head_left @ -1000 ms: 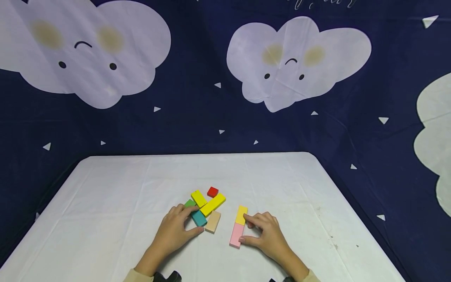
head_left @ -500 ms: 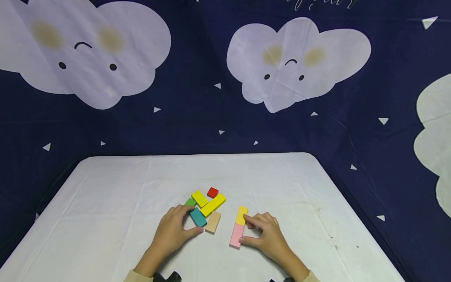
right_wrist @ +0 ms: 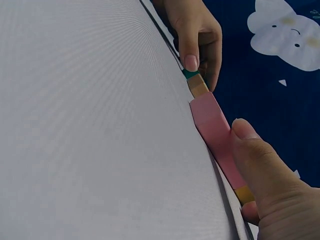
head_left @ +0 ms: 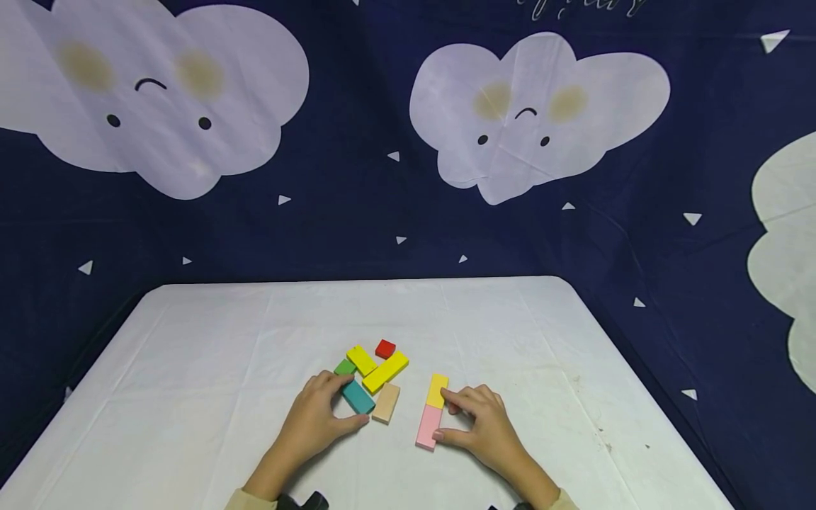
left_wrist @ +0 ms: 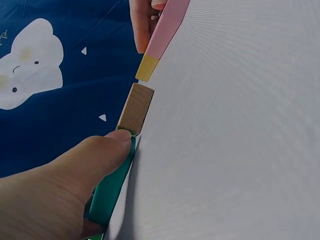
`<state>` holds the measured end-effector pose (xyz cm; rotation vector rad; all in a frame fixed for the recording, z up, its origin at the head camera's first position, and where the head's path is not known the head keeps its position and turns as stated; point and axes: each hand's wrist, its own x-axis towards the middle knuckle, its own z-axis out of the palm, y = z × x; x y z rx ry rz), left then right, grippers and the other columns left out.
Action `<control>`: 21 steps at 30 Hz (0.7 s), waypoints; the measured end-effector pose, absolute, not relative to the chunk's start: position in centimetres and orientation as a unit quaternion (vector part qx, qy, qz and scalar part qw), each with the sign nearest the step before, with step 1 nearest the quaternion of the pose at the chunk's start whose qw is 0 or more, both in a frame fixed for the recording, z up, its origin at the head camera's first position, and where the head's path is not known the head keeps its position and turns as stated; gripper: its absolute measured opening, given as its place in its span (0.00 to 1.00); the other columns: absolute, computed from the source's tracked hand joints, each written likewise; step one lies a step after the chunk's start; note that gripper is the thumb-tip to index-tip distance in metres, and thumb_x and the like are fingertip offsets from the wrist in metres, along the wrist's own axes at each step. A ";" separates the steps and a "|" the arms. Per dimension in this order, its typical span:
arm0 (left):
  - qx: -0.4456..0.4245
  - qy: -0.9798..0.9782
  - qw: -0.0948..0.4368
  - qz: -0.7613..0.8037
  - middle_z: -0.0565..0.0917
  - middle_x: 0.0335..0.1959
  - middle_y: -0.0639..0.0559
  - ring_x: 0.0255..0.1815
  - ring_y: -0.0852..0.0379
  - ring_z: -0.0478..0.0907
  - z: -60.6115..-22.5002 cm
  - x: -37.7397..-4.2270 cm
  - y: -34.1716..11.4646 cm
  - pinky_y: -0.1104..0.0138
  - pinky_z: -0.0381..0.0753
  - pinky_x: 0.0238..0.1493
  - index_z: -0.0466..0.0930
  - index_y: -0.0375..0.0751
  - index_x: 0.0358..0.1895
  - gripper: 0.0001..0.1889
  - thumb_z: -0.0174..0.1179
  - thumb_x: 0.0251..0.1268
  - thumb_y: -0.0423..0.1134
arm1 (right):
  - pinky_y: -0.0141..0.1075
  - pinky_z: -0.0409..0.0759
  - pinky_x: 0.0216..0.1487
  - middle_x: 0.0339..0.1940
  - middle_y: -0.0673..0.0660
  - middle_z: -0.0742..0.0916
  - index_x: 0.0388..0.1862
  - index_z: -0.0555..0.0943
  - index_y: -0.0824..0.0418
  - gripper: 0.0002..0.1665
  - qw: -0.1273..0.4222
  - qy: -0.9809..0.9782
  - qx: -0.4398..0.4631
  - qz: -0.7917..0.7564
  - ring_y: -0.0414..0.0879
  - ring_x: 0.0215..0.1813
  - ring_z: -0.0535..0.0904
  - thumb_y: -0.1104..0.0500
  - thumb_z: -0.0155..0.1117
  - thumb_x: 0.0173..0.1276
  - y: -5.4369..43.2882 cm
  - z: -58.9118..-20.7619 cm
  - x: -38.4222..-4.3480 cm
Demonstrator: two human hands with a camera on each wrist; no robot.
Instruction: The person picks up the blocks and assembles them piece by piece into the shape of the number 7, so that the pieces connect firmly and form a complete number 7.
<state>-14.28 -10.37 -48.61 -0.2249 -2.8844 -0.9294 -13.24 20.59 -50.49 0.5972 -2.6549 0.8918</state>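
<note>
Facing you is a navy cloth (head_left: 357,212), its cursive lettering (head_left: 583,7) cut off and unreadable, beyond the white table (head_left: 210,354). Well in from the table's far edge, your left hand (head_left: 312,414), thumb and forefinger parted, pinches the teal block (head_left: 358,397) by its ends; your right hand (head_left: 481,419), half open, touches the pink block (head_left: 428,427) and abutting yellow block (head_left: 436,389) on the sides facing the table's right edge. The left wrist view brings out wood grain on the tan block (left_wrist: 135,107); only the head view shows the red block (head_left: 385,348).
</note>
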 end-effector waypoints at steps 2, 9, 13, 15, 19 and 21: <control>-0.074 -0.948 0.050 -0.304 0.79 0.45 0.54 0.49 0.57 0.74 -48.6 -14.3 -10.4 0.56 0.78 0.56 0.80 0.45 0.60 0.40 0.78 0.41 0.60 | 0.35 0.67 0.49 0.33 0.31 0.81 0.56 0.85 0.50 0.44 0.138 -0.918 0.206 0.309 0.28 0.42 0.68 0.27 0.72 0.44 20.6 -50.5 -13.2; -0.074 -0.949 0.053 -0.303 0.76 0.40 0.57 0.43 0.60 0.70 -48.7 -14.3 -10.4 0.59 0.77 0.52 0.81 0.45 0.57 0.38 0.79 0.39 0.59 | 0.35 0.67 0.49 0.33 0.31 0.80 0.56 0.85 0.50 0.44 0.135 -0.919 0.204 0.309 0.28 0.41 0.67 0.27 0.72 0.44 20.6 -50.5 -13.3; -0.074 -0.948 0.057 -0.305 0.74 0.36 0.58 0.40 0.61 0.68 -48.7 -14.4 -10.6 0.62 0.76 0.47 0.82 0.45 0.55 0.37 0.79 0.38 0.58 | 0.35 0.67 0.49 0.33 0.31 0.80 0.56 0.85 0.50 0.44 0.135 -0.920 0.203 0.307 0.28 0.41 0.67 0.27 0.72 0.44 20.6 -50.5 -13.3; -0.072 -0.945 0.057 -0.312 0.73 0.35 0.58 0.39 0.61 0.68 -48.7 -14.4 -10.7 0.63 0.75 0.46 0.82 0.45 0.54 0.36 0.80 0.38 0.57 | 0.35 0.67 0.49 0.33 0.31 0.80 0.56 0.85 0.50 0.44 0.134 -0.920 0.203 0.307 0.28 0.41 0.67 0.27 0.72 0.44 20.6 -50.5 -13.3; -0.076 -0.937 0.061 -0.336 0.72 0.34 0.58 0.39 0.61 0.67 -48.5 -14.5 -10.9 0.65 0.74 0.45 0.83 0.45 0.54 0.35 0.80 0.39 0.55 | 0.35 0.67 0.49 0.33 0.31 0.80 0.56 0.85 0.50 0.44 0.134 -0.920 0.204 0.307 0.28 0.41 0.67 0.27 0.72 0.44 20.6 -50.5 -13.3; -0.083 -0.931 0.069 -0.350 0.72 0.34 0.58 0.39 0.61 0.68 -48.2 -14.6 -11.0 0.66 0.74 0.45 0.83 0.44 0.55 0.35 0.80 0.39 0.53 | 0.35 0.67 0.49 0.33 0.31 0.80 0.56 0.85 0.50 0.44 0.135 -0.920 0.204 0.307 0.28 0.41 0.67 0.27 0.72 0.44 20.6 -50.5 -13.3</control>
